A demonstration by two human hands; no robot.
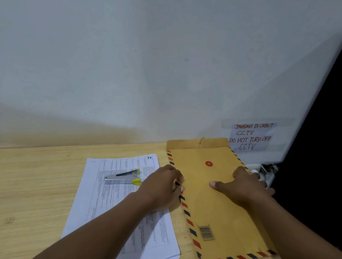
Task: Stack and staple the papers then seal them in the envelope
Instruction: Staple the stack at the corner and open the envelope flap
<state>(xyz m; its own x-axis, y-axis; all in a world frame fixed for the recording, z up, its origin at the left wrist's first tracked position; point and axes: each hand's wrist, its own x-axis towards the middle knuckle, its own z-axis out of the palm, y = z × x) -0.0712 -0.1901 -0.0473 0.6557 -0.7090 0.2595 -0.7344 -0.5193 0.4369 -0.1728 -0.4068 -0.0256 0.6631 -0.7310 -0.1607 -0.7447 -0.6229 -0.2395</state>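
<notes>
A brown envelope (219, 203) with a red-and-blue striped border and a red string button lies flat on the right of the wooden desk (16, 191), its flap open toward the wall. A stack of printed white papers (112, 204) lies to its left. On the papers rests a silver stapler (122, 177) with yellow ends. My left hand (161, 190) grips the envelope's left edge, fingers curled around it. My right hand (245, 188) presses on the envelope's right side, thumb stretched left, fingers curled over the right edge.
A white wall rises just behind the desk, with a handwritten CCTV notice (250, 135) taped low at the right. A tall black object (335, 129) stands at the desk's right edge, with white plugs (262, 170) beside it.
</notes>
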